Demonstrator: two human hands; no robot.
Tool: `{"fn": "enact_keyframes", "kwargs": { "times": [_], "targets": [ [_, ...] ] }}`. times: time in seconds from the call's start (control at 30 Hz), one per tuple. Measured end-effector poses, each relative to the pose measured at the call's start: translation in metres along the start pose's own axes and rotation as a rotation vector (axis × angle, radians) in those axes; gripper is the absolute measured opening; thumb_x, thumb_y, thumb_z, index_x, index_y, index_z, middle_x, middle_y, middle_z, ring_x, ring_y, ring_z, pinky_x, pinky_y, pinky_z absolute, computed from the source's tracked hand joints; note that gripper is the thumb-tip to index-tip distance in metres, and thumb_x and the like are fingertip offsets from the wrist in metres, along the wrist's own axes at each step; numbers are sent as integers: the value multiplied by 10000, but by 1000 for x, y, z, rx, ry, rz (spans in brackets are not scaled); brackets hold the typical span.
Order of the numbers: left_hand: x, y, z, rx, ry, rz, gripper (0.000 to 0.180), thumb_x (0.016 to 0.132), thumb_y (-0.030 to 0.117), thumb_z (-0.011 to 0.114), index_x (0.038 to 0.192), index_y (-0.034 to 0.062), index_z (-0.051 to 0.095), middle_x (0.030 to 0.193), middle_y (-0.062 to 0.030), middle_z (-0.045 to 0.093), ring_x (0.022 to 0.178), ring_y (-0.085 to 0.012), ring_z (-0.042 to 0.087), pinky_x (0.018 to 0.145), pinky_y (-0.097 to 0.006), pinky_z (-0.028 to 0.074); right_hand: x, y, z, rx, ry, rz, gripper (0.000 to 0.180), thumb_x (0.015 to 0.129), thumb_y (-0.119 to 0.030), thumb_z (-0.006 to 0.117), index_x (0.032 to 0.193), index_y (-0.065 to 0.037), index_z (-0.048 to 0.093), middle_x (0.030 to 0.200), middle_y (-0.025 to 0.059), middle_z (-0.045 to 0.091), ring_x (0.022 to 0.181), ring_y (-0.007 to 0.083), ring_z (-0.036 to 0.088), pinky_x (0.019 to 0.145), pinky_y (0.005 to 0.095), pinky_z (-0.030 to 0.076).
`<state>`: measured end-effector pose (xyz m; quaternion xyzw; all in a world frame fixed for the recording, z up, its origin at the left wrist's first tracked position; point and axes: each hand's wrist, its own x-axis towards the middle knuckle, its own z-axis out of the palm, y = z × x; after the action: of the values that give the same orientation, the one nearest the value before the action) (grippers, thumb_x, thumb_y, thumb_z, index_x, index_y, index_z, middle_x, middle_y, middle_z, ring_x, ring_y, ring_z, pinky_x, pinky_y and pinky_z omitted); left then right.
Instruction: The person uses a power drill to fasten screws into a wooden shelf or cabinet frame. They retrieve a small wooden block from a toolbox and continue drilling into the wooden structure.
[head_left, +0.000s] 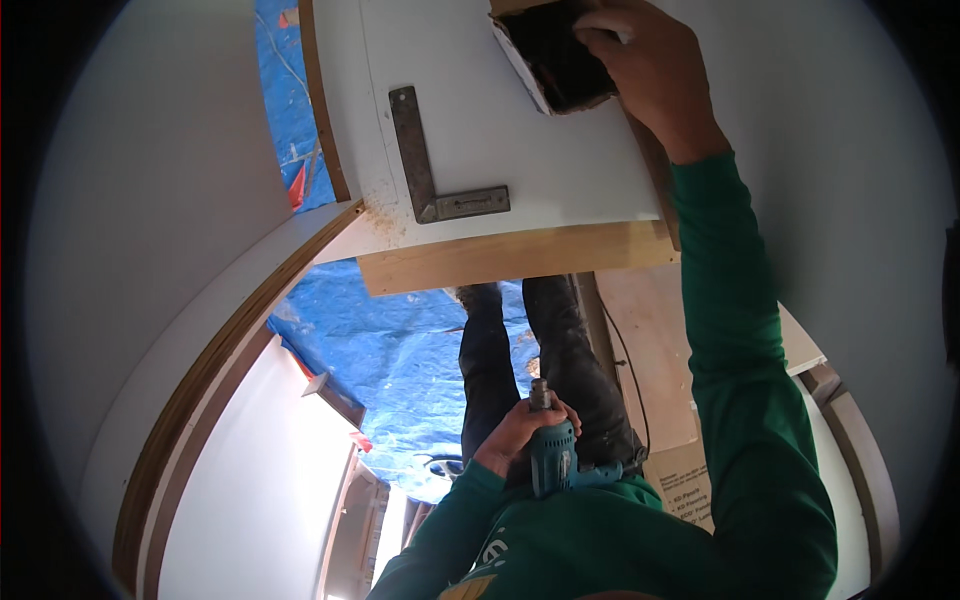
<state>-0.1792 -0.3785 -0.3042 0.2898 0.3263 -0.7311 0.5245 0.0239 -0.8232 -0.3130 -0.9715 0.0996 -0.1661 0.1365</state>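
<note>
- Left hand [522, 428]: fingers clamped around the body of a teal power drill [553, 462], just behind its chuck; the tool is held low, chuck pointing forward, presumably to leave the other hand free.
- Right hand [662, 72]: fingers bent at the mouth of an open cardboard box [519, 66]; whether they grip anything cannot be told.
- Box: rests on the white panel [480, 135], open side uppermost, apparently for easy reach; its interior is dark, the contents indistinct.
- Steel try square [413, 150]: lies flat left of the box, near scattered sawdust [382, 226], likely set down within reach.
</note>
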Motion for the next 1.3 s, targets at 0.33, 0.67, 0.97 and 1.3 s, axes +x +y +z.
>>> {"fn": "enact_keyframes", "kwargs": {
  "times": [0.33, 0.67, 0.97, 1.3],
  "targets": [
    [-1, 10, 4, 25, 6, 31, 119, 956, 118, 714, 1040, 48, 668, 1057, -178, 766, 999, -298, 766, 902, -439, 633, -26, -9, -3, -153, 32, 73, 159, 1008, -167, 704, 1117, -118, 808, 1193, 110, 767, 995, 289, 756, 863, 392, 611],
    [0, 13, 5, 30, 7, 57, 91, 953, 92, 683, 1014, 59, 623, 1053, -200, 754, 971, -335, 764, 904, -484, 629, 23, -29, -12, -265, -69, 96, 188, 945, -134, 747, 1101, -39, 793, 1258, 209, 703, 1102, 353, 683, 923, 457, 575],
    [-2, 19, 10, 44, 10, 65, 144, 951, 97, 680, 1037, 83, 565, 1042, -210, 742, 985, -346, 752, 886, -501, 622, 23, -32, 13, -127, -94, -26, 187, 982, -138, 680, 905, 13, 760, 841, 175, 730, 819, 336, 739, 756, 440, 607],
    [1, 16, 8, 12, 7, 77, 168, 943, 114, 684, 1054, 78, 562, 1053, -204, 740, 979, -343, 757, 879, -494, 639, 40, -40, 47, -215, -270, 172, 225, 925, -185, 733, 777, -22, 783, 772, 184, 764, 689, 311, 769, 628, 431, 629]
  ]
}}
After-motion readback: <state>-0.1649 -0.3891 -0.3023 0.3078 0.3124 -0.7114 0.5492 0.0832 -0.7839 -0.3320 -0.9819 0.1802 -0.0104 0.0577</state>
